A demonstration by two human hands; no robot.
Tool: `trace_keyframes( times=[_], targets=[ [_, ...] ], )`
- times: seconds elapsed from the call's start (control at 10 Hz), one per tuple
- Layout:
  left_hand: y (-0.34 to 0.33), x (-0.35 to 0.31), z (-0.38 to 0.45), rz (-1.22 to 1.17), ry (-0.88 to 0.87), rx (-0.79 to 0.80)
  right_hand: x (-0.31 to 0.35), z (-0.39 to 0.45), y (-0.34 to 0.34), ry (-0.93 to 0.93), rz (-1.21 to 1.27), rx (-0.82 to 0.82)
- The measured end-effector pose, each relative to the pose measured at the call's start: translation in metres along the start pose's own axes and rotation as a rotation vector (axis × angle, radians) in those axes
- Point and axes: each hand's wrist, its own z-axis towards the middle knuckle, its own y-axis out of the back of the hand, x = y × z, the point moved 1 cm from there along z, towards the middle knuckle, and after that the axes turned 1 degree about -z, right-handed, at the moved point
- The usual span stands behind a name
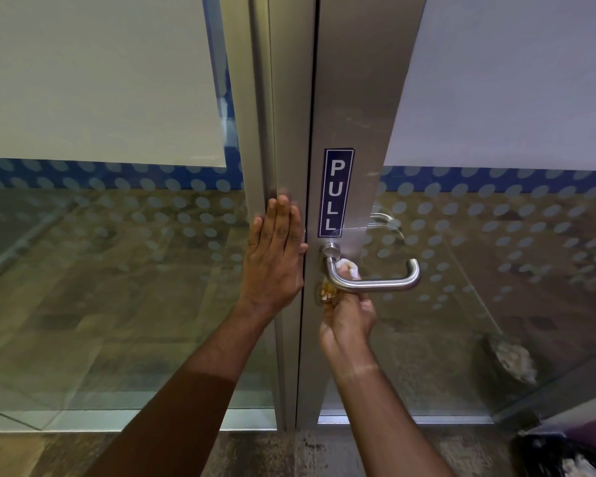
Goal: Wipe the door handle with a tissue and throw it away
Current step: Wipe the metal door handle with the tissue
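A brushed steel lever handle (389,283) juts from the metal stile of a glass door, below a blue PULL sticker (336,192). My right hand (350,318) reaches up from beneath the handle and pinches a white tissue (350,268) against the handle's inner bend near its round base. My fingertips are hidden behind the handle bar. My left hand (276,256) lies flat, fingers straight and close together, pressed on the metal frame just left of the door's edge.
Frosted and dotted glass panels flank the frame on both sides. A black-lined bin (561,456) with white paper in it stands at the bottom right on the floor. A second handle (387,222) shows through the glass behind the door.
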Motion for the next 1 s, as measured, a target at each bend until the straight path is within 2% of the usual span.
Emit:
trace_keyframes(
  times=[0.3,0.7,1.0],
  targets=[
    [-0.001,0.001,-0.001,0.007,0.003,-0.002,0.006,0.008,0.006,-0.017,-0.101,0.167],
    [-0.001,0.0,-0.001,0.028,0.0,0.004,-0.006,-0.013,-0.011,-0.227,0.032,0.005],
    [0.001,0.001,-0.001,0.018,0.0,0.029,0.003,-0.013,-0.005,-0.196,0.046,-0.053]
  ],
)
